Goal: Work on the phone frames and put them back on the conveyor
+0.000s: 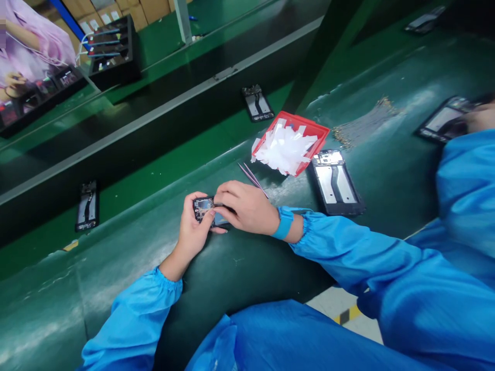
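My left hand (195, 226) grips an opened phone (203, 205) by its left end, the thumb lying across the exposed circuit board. Over the phone's right part, my right hand (245, 208) has its thumb and forefinger brought together at the board. Whatever is between those fingertips is hidden. A blue band circles the right wrist. Just beyond the right hand lies a pair of tweezers (250, 176) on the green mat. Behind them stands a red tray (323, 133) heaped with white strips (285, 147). Right of the tray rests another opened phone (332, 185).
A bundle of thin cables (367, 123) lies beyond the tray. Opened phones sit on the lower green strip, one at left (87, 206), one further back (257, 103). At right, a co-worker's hand (481, 117) touches a phone (441, 121). Another person works across the bench.
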{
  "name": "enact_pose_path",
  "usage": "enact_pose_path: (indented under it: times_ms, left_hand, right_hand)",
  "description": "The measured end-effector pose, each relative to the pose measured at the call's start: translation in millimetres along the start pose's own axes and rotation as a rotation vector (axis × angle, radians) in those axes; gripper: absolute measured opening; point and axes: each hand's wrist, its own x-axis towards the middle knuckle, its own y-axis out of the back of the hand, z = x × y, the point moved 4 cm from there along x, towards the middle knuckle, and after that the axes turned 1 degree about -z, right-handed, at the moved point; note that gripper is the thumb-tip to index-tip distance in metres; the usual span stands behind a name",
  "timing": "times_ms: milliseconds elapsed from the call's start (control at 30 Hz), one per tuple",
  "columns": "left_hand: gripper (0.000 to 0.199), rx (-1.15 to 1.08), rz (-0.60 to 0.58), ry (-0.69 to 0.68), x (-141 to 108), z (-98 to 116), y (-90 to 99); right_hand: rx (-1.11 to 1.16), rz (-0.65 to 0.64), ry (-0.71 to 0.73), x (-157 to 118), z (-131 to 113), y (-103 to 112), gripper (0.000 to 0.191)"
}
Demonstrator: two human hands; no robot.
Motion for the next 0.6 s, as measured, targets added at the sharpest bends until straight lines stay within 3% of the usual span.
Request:
enact_pose_path:
  times_ms: [133,300,600]
  left_hand:
    - [0.048,-0.035,0.046,0.0,2.7,-1.3,4.6]
    - [0.048,-0.037,-0.011,-0.002,2.1,2.3,3.3]
    - [0.049,-0.066,-0.041,-0.003,0.6,5.5,0.4]
  right_hand:
    - [0.098,0.05,-0.001,-3.0,1.9,-0.8,0.017]
    - [0.031,0.078,0.086,-5.4,2.1,-3.0,0.014]
    - [0.051,0.155,0.039,-6.5,-4.1,-1.5,0.011]
